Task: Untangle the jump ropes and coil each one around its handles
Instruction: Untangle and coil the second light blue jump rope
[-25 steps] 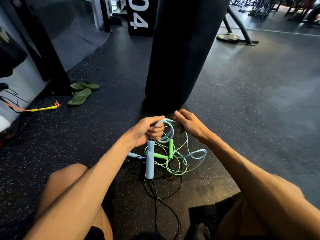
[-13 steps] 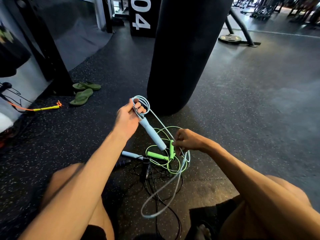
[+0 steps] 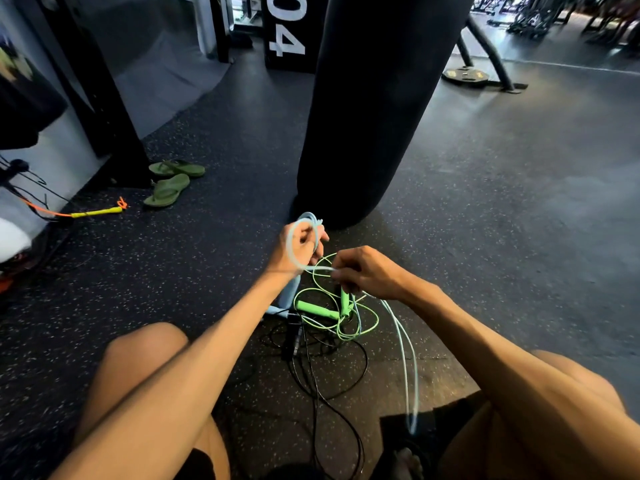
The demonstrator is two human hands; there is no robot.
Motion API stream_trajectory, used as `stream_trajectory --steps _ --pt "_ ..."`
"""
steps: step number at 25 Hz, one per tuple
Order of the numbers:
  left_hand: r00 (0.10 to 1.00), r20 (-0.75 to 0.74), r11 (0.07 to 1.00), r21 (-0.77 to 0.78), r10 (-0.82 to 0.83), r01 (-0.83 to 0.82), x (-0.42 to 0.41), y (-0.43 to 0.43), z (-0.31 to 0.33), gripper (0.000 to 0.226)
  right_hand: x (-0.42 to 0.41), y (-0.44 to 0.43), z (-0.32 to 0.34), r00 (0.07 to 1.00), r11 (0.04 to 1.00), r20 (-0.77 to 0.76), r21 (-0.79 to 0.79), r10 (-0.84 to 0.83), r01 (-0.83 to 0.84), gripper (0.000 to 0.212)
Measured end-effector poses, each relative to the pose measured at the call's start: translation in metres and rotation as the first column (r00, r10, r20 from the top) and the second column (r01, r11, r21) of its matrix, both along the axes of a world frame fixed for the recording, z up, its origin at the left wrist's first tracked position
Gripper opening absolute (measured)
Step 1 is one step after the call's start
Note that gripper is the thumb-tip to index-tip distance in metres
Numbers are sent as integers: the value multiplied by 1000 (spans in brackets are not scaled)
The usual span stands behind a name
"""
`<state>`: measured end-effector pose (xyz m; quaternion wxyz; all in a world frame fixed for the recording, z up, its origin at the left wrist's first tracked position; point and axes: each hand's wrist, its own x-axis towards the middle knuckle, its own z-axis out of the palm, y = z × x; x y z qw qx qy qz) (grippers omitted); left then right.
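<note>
Your left hand [image 3: 297, 249] grips coils of the thin pale-blue plastic jump rope [image 3: 310, 216]; your right hand [image 3: 369, 273] pinches its light, likely springy cord beside those fingers [image 3: 322, 237].

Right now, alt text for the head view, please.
A person's left hand holds coils of a light blue rope while the right hand pinches its cord, above a green rope and black rope tangled on the floor.

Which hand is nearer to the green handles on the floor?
Right. The right hand, pinching the blue rope, is close over the green handles; the left hand holds the coil farther off.
</note>
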<state>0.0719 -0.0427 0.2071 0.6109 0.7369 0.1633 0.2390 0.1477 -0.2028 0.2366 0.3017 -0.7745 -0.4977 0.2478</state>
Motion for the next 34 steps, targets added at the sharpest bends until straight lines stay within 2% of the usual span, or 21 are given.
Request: stream_trajectory --steps 4,8,10,12,14,15,17,19,21,23,25,26,28,29,31,32,34 --pt "984 -136 986 -138 -115 97 -1 -4 2 31 9 -2 2 964 959 17 109 -265 262 18" --pt "920 -226 939 -206 -320 276 -11 2 3 38 27 -11 6 826 803 -121 196 -550 563 19" --pt "868 -226 874 -324 -443 362 -14 5 4 44 39 -17 4 756 728 -99 212 -648 652 17" --pt "822 -122 749 -503 -556 432 -16 6 8 48 52 -22 0 730 724 40 182 -682 666 19" --pt "818 63 588 -664 -572 463 -17 9 17 48 59 -25 -5 747 768 182 99 -639 633 20" --pt "830 166 519 -711 -533 475 -17 12 22 45 59 -25 -7 772 794 206 49 -601 606 18" --pt "852 332 438 -748 -404 499 -17 18 29 37 52 -24 -9 833 857 259 -34 -489 514 18" --pt "872 403 439 -754 -279 489 -16 23 33 31 43 -20 -11 903 928 294 -109 -313 357 14" --pt "901 396 491 -758 -176 429 -14 26 34 28 31 -16 -10 951 967 274 -167 -141 192 16" --pt "932 352 566 -754 -81 334 -12 26 32 26 19 -11 -10 974 979 223 -182 -48 90 24" --pt "955 296 700 -679 -15 222 -8 21 28 25 9 -6 -10 982 988 189 -149 2 26 22" --pt "966 260 791 -593 7 154 -5 17 26 24 6 -4 -8 982 992 186 -130 24 0 21" --pt "984 177 945 -322 12 47 -2 10 20 23 2 -1 -4 986 996 163 -81 41 -28 23" --pt "991 134 987 -159 -8 30 -1 7 17 22 1 0 -1 990 998 140 -52 32 -25 27" --pt "999 8 990 134 -50 48 0 3 8 21 0 1 3 992 1000 122 -1 -6 6 37" --pt "996 -77 971 228 -53 69 -1 3 3 21 2 1 5 989 1000 148 21 -24 21 40" --pt "968 -243 937 321 -58 137 -2 5 -3 26 5 1 9 970 997 235 57 -70 58 37"
